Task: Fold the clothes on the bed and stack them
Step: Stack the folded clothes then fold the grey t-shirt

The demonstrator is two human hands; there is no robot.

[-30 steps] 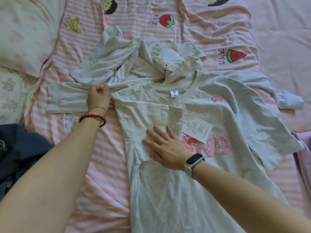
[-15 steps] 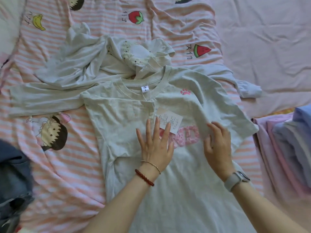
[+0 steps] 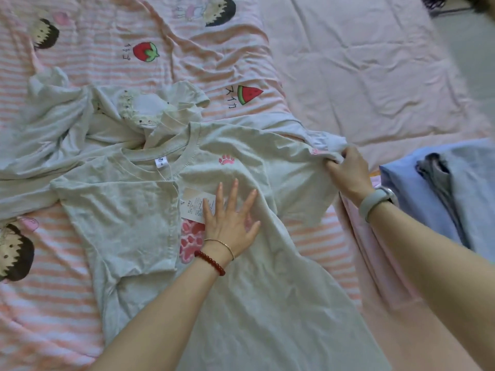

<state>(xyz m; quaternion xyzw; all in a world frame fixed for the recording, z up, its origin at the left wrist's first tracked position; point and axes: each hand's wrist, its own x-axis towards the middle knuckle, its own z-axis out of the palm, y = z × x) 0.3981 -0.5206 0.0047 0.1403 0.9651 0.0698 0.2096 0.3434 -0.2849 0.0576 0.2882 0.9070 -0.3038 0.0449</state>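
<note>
The grey T-shirt (image 3: 241, 303) is spread flat on the bed (image 3: 375, 76). It is pinned at the chest by the flat, released left hand (image 3: 230, 220). Its sleeve edge is grasped by the right hand (image 3: 348, 172). The fabric is judged light, soft and prone to wrinkling; seams and hems are recommended as holding places.

A pink striped cartoon sheet (image 3: 80, 303) lies beside a plain pink quilt (image 3: 375, 76).
</note>
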